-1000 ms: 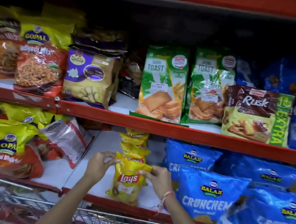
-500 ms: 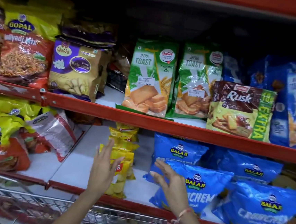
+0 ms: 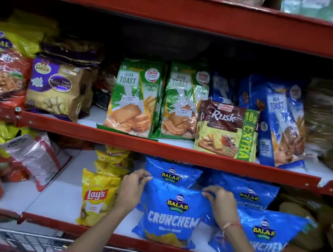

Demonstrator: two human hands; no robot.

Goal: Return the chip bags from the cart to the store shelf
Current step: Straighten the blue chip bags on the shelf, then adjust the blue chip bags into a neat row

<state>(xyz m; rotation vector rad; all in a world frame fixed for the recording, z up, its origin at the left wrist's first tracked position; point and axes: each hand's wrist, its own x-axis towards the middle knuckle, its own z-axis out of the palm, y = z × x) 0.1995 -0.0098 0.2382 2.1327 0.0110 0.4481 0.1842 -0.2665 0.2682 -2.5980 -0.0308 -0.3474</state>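
A blue Balaji Crunchem chip bag [image 3: 170, 211] stands at the front of the lower red shelf [image 3: 60, 224]. My left hand [image 3: 132, 187] pinches its top left corner and my right hand [image 3: 222, 204] pinches its top right corner. To its left a yellow Lay's bag [image 3: 95, 197] stands upright on the shelf with more yellow bags [image 3: 111, 162] lined up behind it. No hand touches the Lay's bag. More blue Balaji bags [image 3: 263, 230] sit behind and to the right.
The wire cart's rim [image 3: 28, 238] shows at the bottom left. The upper shelf [image 3: 119, 139] holds toast packs [image 3: 133, 98] and a Rusk pack [image 3: 226, 129]. Gopal snack bags [image 3: 2, 69] fill the left side. White shelf board [image 3: 57, 192] shows left of the Lay's bag.
Both hands let go of the Lay's bag, moved right and took hold of the blue Crunchem bag's top corners. The view shifted right and closer.
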